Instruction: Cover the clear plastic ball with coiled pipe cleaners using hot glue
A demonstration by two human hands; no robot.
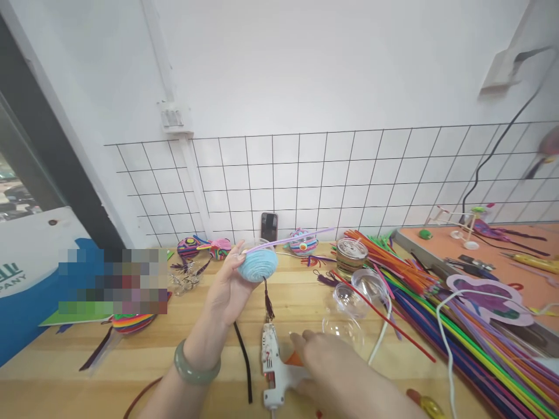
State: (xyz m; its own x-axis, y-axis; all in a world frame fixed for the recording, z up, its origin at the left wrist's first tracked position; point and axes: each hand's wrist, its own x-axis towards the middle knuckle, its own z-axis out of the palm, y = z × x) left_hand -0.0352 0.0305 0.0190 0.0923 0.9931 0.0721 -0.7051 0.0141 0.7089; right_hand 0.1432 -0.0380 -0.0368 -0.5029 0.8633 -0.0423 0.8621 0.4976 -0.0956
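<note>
My left hand (229,285), raised over the middle of the table, is closed around a ball (258,266) wrapped in light blue pipe cleaner. A dark tassel (268,302) hangs from the ball's underside. Along its top a lilac pipe cleaner (301,236) lies and sticks out to the right. Below the ball, a white glue gun (271,349) with an orange trigger points away from me. My right hand (329,361) is closed about the gun's handle; part of its grip is hidden behind the fingers.
Clear plastic half-shells (351,299) and a lidded jar (351,256) stand right of centre. Bundled pipe cleaners (441,326) fill the right side, crossed by a white cord (443,326). At the back are a phone (269,226) and a striped ball (303,242). A black strip (244,364) lies left of the gun.
</note>
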